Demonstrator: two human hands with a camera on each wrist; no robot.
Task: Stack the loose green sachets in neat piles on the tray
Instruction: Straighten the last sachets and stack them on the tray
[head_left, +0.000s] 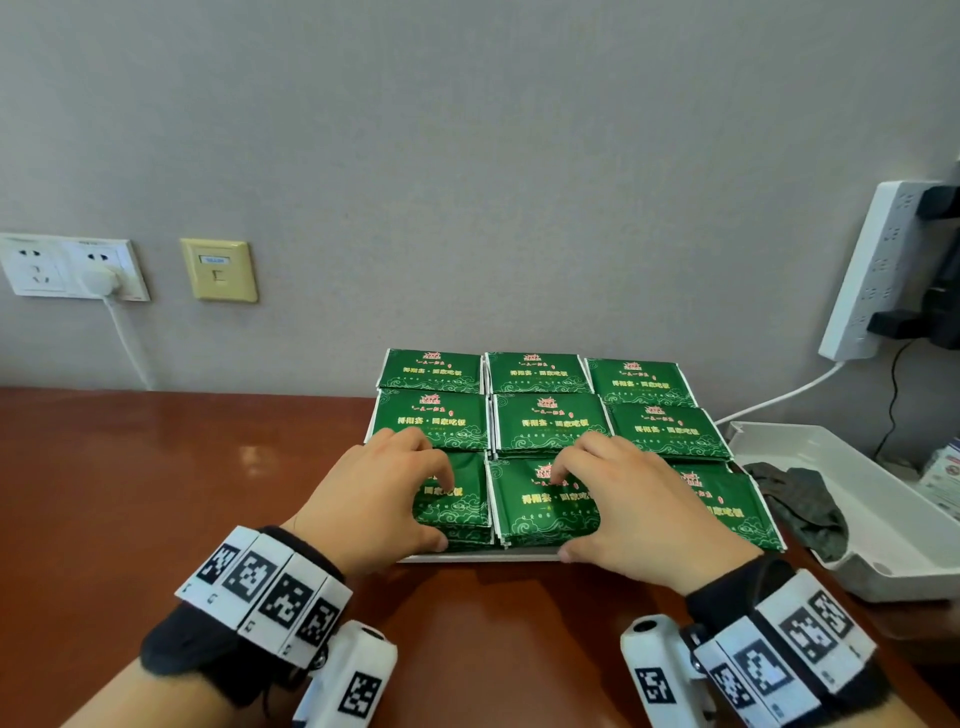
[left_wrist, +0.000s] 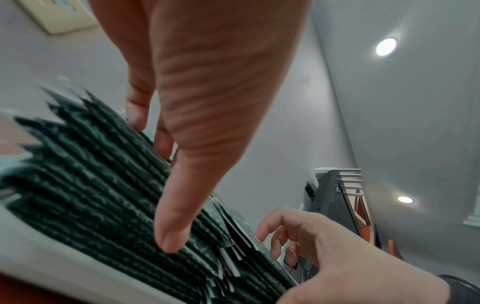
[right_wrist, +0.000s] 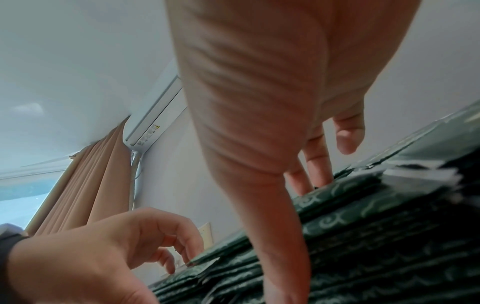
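My left hand (head_left: 382, 512) sits on the near-left pile (head_left: 457, 514) of the tray (head_left: 483, 557), thumb against the pile's near edge and fingers curled over its top, so the grip is clamped on that pile to square its edges. My right hand (head_left: 631, 512) does the same on the near-middle pile (head_left: 535, 506): thumb at the tray's near rim against the pile's front, fingers bent down on the top sachet, a clamp from front and above. I hold both this way because the sachets are slippery and thin; pressing top and front together keeps them from fanning out. From the left wrist the edges of the near-left pile look uneven, though blur makes that hard to judge.

The sachets (head_left: 537, 374) fill the tray in three rows of three, the far rows lying flat and tidy. I see no loose ones on the worktop (head_left: 156, 493) beside the tray, so I judge the stacking nearly finished, with only straightening left. Right of the tray stands a white bin (head_left: 883, 519) holding a dark cloth (head_left: 802, 506).
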